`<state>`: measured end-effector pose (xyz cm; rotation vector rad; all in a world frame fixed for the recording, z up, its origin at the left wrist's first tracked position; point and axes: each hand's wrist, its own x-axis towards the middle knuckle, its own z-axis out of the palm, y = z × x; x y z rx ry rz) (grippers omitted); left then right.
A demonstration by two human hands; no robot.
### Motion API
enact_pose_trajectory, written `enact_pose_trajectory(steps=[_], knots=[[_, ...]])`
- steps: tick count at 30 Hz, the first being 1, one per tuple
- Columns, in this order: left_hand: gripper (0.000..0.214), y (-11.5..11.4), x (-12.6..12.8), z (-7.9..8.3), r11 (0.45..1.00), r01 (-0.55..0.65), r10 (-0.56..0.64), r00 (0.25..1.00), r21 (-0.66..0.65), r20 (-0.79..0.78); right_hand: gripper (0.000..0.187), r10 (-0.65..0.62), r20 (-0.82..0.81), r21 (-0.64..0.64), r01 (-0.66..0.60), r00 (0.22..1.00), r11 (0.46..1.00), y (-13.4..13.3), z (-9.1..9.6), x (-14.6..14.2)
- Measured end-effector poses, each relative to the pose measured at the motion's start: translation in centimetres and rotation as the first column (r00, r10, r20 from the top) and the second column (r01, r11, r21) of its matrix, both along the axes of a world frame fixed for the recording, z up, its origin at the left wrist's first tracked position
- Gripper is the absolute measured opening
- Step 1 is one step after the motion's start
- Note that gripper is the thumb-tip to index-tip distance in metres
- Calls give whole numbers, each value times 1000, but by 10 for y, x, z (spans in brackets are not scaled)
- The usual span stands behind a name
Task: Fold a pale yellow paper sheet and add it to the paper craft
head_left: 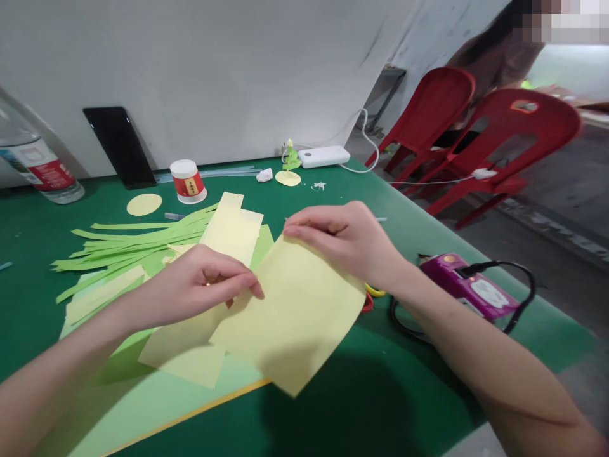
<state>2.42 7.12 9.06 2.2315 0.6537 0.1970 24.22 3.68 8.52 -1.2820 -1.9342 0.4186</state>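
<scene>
A pale yellow sheet of paper (304, 311) is held up at a tilt over the green table. My right hand (345, 238) pinches its top corner between thumb and fingers. At the sheet's left edge, my left hand (214, 282) has its thumb and fingers closed on the paper. Beneath the left hand lie more yellow paper pieces (233, 228) and light green sheets (190, 406). A bunch of narrow green paper strips (137, 244) fans out to the left. Red and yellow scissors handles (368, 301) peek out behind the sheet, mostly hidden.
Along the wall are a water bottle (47, 165), a black phone (121, 149), a red-and-white tub (188, 182), a small green tree ornament (290, 155) and a white power strip (324, 156). A purple device (469, 285) with a black cable sits right. Red chairs (518, 133) and a person stand beyond.
</scene>
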Motion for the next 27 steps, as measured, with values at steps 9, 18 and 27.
enact_pose_trajectory(steps=[9,18,27], knots=[[29,21,-15,4,992,110,-120,973,-61,-198,13,-258,-148,250,289,955,924,8,18,42],[15,-3,7,-8,915,-356,384,913,-188,139,18,-154,16,241,146,988,960,-7,17,6],[25,4,2,-8,786,-567,614,764,-247,200,13,-155,10,-104,155,988,982,1,19,25]])
